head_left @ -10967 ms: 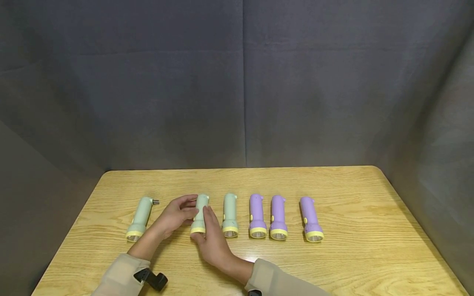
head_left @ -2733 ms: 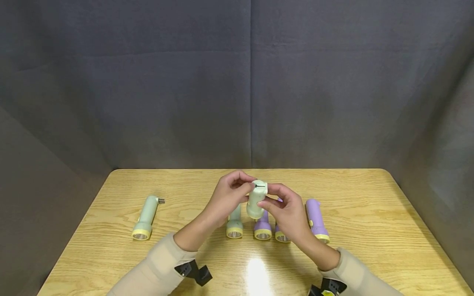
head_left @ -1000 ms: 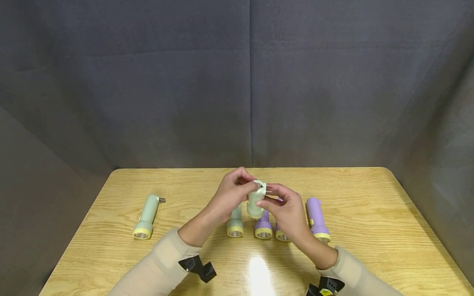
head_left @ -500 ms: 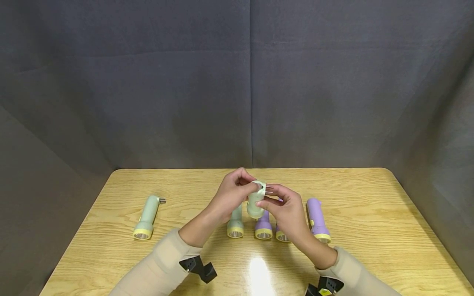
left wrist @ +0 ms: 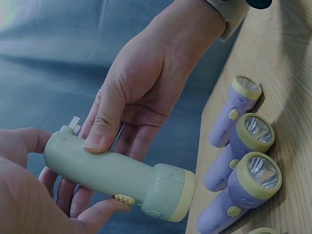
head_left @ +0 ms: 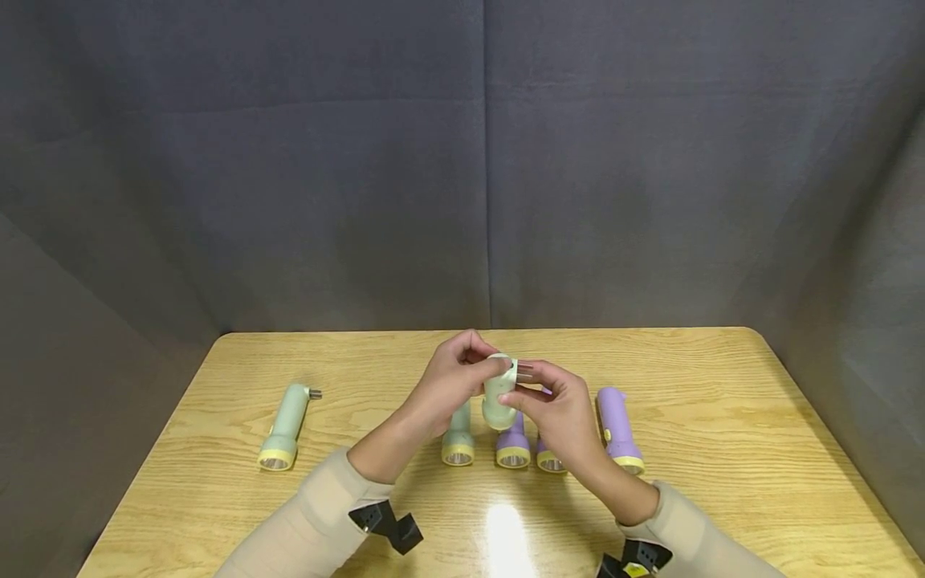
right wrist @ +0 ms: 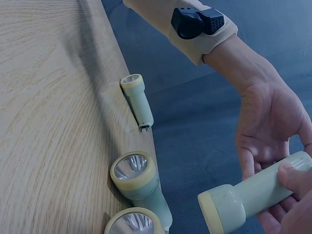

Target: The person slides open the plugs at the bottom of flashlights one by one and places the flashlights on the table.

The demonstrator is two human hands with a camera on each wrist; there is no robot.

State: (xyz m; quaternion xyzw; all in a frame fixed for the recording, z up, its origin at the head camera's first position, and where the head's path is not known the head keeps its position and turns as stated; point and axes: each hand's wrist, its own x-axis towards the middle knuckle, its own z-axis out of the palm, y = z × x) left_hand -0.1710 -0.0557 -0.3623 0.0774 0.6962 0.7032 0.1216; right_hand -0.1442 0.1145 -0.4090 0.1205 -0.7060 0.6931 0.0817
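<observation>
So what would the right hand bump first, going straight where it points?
Probably the left hand, just past the pale green flashlight both hands hold, though depth is hard to judge.

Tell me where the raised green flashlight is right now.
In the head view, the raised green flashlight is below and just right of centre, held between the left hand and the right hand, partly hiding a purple flashlight on the table.

We can read no text, number or brand; the small faint marks on the purple flashlights in the left wrist view are too blurred for us to decipher.
</observation>
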